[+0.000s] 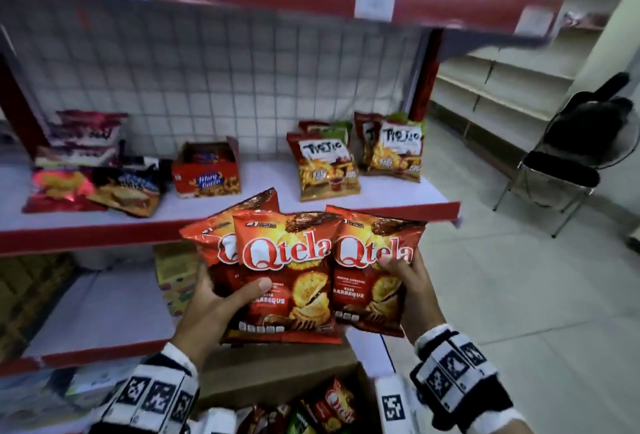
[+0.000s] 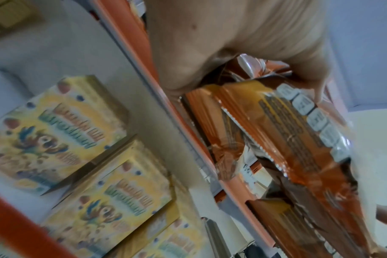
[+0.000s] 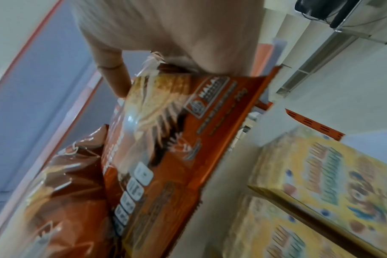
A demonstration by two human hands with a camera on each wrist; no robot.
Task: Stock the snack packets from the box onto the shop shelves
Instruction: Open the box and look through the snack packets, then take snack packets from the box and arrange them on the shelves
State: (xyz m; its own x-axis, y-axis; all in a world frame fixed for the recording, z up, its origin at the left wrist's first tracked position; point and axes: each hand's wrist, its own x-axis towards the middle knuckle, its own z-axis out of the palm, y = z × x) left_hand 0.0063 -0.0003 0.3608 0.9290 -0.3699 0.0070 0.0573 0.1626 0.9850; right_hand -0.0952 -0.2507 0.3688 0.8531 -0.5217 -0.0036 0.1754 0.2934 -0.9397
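I hold three red Qtela barbeque packets fanned out in front of the middle shelf (image 1: pixel 242 198). My left hand (image 1: pixel 221 298) grips the two left packets (image 1: pixel 284 281), thumb across the front one. My right hand (image 1: pixel 405 281) grips the right packet (image 1: pixel 370 271) by its right side. In the left wrist view my left hand (image 2: pixel 232 43) curls over the packets' lower edges (image 2: pixel 287 131). In the right wrist view my right hand (image 3: pixel 166 34) holds a packet (image 3: pixel 166 139) from above. The cardboard box (image 1: pixel 277 374) sits below my hands with more packets (image 1: pixel 336 406) inside.
On the middle shelf stand Tic Tic packets (image 1: pixel 329 167), a small red carton (image 1: pixel 207 170) and a loose pile of packets (image 1: pixel 93 184) at the left. Yellow boxes (image 2: pixel 55 125) sit on the lower shelf. A black folding chair (image 1: pixel 568 163) stands on the tiled floor to the right.
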